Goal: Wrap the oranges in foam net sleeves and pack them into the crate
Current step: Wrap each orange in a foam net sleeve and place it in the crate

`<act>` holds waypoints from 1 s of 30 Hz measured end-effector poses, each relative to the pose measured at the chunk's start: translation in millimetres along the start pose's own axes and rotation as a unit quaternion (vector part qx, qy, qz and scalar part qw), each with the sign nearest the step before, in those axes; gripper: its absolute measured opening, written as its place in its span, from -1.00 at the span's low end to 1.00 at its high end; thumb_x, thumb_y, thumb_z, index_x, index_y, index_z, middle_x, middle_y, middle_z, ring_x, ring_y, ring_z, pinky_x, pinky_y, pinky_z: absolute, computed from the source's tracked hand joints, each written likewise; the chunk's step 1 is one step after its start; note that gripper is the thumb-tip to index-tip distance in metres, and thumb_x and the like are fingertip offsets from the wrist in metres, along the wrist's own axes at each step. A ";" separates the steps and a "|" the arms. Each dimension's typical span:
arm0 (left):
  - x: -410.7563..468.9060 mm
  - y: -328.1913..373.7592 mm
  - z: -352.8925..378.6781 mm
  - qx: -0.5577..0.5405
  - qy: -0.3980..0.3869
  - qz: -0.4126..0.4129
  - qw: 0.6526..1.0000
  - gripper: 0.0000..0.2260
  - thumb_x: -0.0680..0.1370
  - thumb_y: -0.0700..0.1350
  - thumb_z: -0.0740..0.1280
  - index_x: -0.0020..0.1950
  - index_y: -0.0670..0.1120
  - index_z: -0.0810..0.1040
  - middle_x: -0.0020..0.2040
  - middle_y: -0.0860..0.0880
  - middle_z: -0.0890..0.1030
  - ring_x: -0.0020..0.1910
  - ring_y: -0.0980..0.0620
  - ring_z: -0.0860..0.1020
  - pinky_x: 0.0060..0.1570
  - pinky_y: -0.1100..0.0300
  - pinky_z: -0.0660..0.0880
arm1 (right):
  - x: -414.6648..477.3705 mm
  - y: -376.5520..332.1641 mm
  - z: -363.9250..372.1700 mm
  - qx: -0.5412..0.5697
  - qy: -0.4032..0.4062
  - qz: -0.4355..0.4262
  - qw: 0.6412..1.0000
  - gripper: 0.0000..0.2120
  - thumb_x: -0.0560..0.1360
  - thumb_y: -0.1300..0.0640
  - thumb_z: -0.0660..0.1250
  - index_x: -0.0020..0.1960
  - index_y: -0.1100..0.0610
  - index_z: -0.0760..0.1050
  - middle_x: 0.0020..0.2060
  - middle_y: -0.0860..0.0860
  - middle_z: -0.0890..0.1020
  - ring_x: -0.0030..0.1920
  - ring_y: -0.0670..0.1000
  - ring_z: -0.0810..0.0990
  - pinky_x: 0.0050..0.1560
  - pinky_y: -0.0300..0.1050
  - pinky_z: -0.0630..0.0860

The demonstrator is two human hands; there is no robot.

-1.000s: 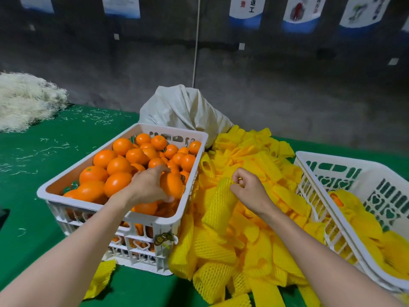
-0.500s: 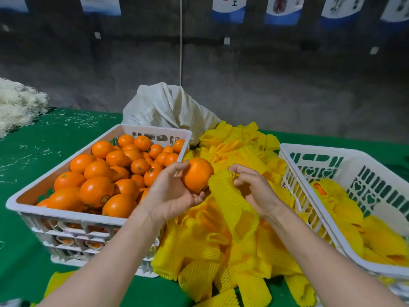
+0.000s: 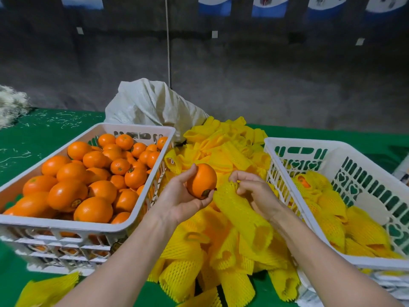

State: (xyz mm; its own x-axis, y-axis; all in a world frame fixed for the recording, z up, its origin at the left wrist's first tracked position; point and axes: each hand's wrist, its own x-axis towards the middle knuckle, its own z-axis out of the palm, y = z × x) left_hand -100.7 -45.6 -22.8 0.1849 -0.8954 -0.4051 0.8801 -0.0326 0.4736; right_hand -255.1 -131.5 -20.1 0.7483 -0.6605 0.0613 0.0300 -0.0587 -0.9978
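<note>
- head view: the left hand [image 3: 177, 200] cupped one orange [image 3: 202, 180] from below, thumb hooked over its top. it was raised over the gap between the two crates, likely so the fruit faced the sleeve's mouth.
- the right hand [image 3: 254, 191] pinched the top edge of a foam sleeve [image 3: 239, 209] with curled fingers, just beside the orange. the rest of the sleeve hung down onto the heap, probably so the opening could be spread for the fruit.
- whether the orange touched the sleeve i could not tell; it was not yet inside.
- the left crate [image 3: 66, 224] was piled with bare oranges [image 3: 66, 193] and sat beside the left arm, handy for that hand.
- the right crate [image 3: 332, 145] held wrapped oranges [image 3: 327, 202] across its bottom, with room to spare. it sat by the right arm, so i judged the finished one would go there.
- the heap of loose sleeves [image 3: 221, 151] lay between the crates, under both hands; its clutter might snag the hanging sleeve.
- behind stood a white sack [image 3: 150, 105]. a green cloth [image 3: 44, 129] covered the table, with pale shreds [image 3: 11, 105] at the far left.
</note>
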 end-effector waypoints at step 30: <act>-2.7 -28.8 -18.4 0.204 -0.103 0.145 0.963 -0.36 0.32 -0.20 0.44 0.37 0.08 0.38 0.21 -0.13 0.58 0.08 -0.13 0.61 -0.02 -0.01 0.59 | 5.2 8.5 25.4 -0.052 0.195 -0.045 0.978 -0.78 0.50 0.35 0.25 -0.23 0.08 0.36 -0.37 0.08 0.47 -0.32 0.04 0.40 -0.27 -0.07 0.31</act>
State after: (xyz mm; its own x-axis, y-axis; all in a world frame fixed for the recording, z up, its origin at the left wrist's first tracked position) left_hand -118.6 -34.0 -49.7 0.2684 -0.9610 -0.0660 0.5515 0.0972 0.8285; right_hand -234.1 -116.4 -28.9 0.4357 -0.8834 0.1727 0.0004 -0.1917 -0.9815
